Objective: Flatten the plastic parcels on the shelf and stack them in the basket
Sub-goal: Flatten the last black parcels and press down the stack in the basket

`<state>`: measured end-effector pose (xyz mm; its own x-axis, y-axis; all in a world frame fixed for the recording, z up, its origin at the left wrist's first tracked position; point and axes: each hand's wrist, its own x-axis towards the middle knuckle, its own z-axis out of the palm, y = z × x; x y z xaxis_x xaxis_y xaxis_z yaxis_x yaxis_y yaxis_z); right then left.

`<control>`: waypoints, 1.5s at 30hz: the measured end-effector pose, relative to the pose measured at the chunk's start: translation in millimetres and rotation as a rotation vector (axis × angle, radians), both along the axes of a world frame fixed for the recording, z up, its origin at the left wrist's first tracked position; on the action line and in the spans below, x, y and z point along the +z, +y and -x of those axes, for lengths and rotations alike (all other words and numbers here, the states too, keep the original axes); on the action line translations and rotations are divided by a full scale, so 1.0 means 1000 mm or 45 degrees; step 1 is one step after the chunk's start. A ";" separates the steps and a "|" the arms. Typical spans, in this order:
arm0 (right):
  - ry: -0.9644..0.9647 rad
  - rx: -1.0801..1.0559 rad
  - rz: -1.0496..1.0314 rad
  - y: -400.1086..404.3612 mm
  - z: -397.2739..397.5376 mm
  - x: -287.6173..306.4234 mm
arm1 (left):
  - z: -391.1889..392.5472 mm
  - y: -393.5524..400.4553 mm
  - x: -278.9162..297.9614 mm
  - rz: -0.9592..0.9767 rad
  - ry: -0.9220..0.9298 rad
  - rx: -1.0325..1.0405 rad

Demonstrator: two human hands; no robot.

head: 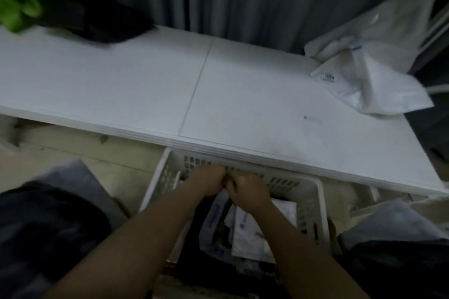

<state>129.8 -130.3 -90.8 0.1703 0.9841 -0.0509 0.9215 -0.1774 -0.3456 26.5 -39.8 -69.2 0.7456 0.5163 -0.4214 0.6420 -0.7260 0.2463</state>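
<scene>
A white perforated plastic laundry basket sits on the floor, its far rim tucked under the front edge of the white flat shelf top, and holds several flattened white and clear plastic parcels lying overlapped, long axes running roughly toward the person. The left hand and right hand meet knuckle to knuckle above the pile with fingers curled; blur hides what they pinch. More crumpled white plastic parcels lie at the shelf's far right corner, a black bag far left, bare board between.

Both hands together over basket
</scene>
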 end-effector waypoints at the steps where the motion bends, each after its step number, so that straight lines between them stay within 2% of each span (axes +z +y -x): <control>1: -0.004 0.030 -0.026 0.011 0.012 0.017 | 0.014 0.009 0.017 -0.042 -0.057 0.053; 8: -0.089 0.140 -0.286 0.109 0.104 0.128 | 0.122 0.082 0.117 -0.352 -0.185 0.437; 12: -0.052 0.185 -0.348 0.158 0.138 0.169 | 0.167 0.115 0.149 -0.371 -0.287 0.647; 16: -0.074 0.279 -0.409 0.208 0.167 0.191 | 0.204 0.158 0.158 -0.394 -0.410 0.820; 21: -0.141 0.360 -0.413 0.272 0.187 0.194 | 0.223 0.216 0.151 -0.389 -0.605 1.028; 28: -0.189 0.373 -0.364 0.361 0.185 0.181 | 0.222 0.297 0.121 -0.482 -0.753 1.199; 35: -0.024 0.248 -0.377 0.431 0.165 0.156 | 0.203 0.367 0.088 -0.603 -0.840 1.218; 41: 0.151 0.176 -0.466 0.450 0.154 0.146 | 0.188 0.409 0.096 -0.781 -0.563 1.149; 45: 0.136 0.187 -0.460 0.441 0.138 0.143 | 0.182 0.409 0.100 -0.863 -0.656 1.091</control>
<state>-8.0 310.7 51.9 0.0393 0.9553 0.2929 0.8834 0.1037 -0.4570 -155.3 369.3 30.7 0.0536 0.9264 0.3728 0.9169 -0.1936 0.3490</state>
